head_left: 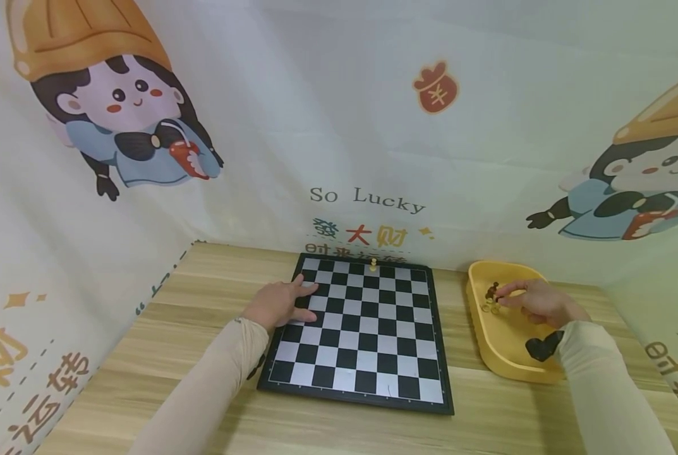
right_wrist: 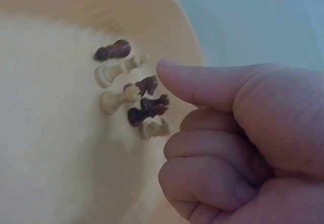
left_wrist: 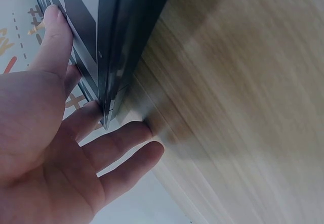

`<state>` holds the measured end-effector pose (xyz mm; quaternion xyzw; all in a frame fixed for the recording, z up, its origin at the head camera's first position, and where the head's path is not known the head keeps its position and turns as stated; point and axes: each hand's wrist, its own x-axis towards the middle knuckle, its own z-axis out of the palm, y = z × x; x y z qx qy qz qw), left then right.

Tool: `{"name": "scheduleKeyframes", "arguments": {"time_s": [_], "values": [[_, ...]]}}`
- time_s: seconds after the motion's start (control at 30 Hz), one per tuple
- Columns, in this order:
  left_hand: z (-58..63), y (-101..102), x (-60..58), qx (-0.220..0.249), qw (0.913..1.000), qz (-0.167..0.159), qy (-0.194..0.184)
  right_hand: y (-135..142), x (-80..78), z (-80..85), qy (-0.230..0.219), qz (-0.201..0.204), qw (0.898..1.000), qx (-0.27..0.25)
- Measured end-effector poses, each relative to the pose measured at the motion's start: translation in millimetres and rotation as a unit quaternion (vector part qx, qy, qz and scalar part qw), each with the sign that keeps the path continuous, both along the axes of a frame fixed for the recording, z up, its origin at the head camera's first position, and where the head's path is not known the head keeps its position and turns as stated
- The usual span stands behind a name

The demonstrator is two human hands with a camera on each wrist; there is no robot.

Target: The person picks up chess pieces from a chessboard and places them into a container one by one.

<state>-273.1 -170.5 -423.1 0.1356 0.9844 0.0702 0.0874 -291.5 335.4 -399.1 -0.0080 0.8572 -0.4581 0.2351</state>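
My left hand (head_left: 276, 303) rests on the left edge of the black-and-white chessboard (head_left: 367, 322). Its thumb (left_wrist: 55, 42) lies over the board's top while other fingers spread past the side. One pale chess piece (head_left: 374, 264) stands at the board's far edge. Over the yellow tray (head_left: 509, 351) hangs my right hand (head_left: 543, 302), its fingertips close to a small group of chess pieces. In the right wrist view, dark pieces (right_wrist: 112, 50) and pale pieces (right_wrist: 114, 100) lie in the tray, beside the thumb (right_wrist: 197, 82). No piece shows in the right hand.
The board and tray sit on a wooden table (head_left: 202, 303), with bare wood between them. A white printed cloth (head_left: 316, 126) hangs behind the table and along its sides. The tray has a raised rim.
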Motion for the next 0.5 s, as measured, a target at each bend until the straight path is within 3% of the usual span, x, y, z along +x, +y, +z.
{"name": "scheduleKeyframes", "arguments": {"time_s": [0.5], "values": [[-3.3,-2,-2.8,0.001,1.0000,0.000,0.001,-19,0.0,23.3,0.050,0.004,0.999,0.016]]}}
